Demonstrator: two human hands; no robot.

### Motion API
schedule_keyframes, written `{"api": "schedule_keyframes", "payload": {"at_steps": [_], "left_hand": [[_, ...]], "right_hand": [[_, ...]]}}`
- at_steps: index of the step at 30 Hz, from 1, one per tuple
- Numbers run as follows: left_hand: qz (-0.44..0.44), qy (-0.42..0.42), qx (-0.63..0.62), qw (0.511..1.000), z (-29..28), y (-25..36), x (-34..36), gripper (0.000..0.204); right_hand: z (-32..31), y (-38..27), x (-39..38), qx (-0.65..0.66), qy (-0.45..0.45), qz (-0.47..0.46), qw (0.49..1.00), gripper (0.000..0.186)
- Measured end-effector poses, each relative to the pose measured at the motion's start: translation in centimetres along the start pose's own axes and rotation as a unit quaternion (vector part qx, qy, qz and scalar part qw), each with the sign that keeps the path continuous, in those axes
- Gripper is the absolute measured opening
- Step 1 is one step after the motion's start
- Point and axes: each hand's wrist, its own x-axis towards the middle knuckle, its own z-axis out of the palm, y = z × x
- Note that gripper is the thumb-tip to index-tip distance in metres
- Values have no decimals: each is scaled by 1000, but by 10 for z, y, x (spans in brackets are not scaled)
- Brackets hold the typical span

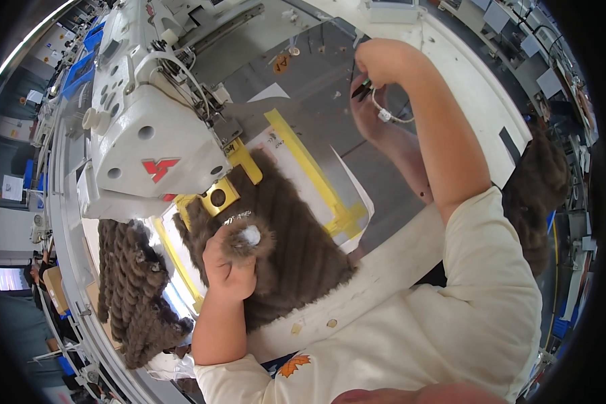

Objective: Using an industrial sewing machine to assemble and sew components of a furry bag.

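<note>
My left hand is closed around a small brown fur piece with a white middle, held just above a large ribbed brown fur panel. The panel lies on a white sheet with yellow tape strips, under the head of a white sewing machine. My right hand is raised far over the grey machine table, pinching small dark snips with a white cord loop hanging from them.
A pile of brown fur pieces hangs at the table's left edge. More brown fur lies at the right. The white table rim curves around the back. Other workstations stand beyond.
</note>
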Motion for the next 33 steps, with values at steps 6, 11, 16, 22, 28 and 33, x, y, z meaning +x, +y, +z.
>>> {"api": "schedule_keyframes", "payload": {"at_steps": [6, 11, 16, 22, 28, 33], "left_hand": [[16, 10, -57, 998, 13, 11, 2, 44], [-11, 38, -44, 998, 10, 10, -1, 52], [-32, 51, -13, 998, 4, 8, -4, 60], [-50, 40, -35, 997, 6, 12, -1, 65], [-59, 41, -24, 997, 10, 19, 5, 68], [-57, 69, -7, 996, 18, 26, 8, 70]], "right_hand": [[3, 5, 4, 30, 31, 16, 999, 24], [-45, -62, -62, 423, 95, -224, 873, 23], [-57, -114, -126, 441, 114, -443, 772, 33], [-53, -121, -146, 426, 206, -375, 797, 27], [-43, -125, -148, 441, 314, -407, 736, 22], [-45, -125, -152, 443, 295, -437, 725, 20]]}}
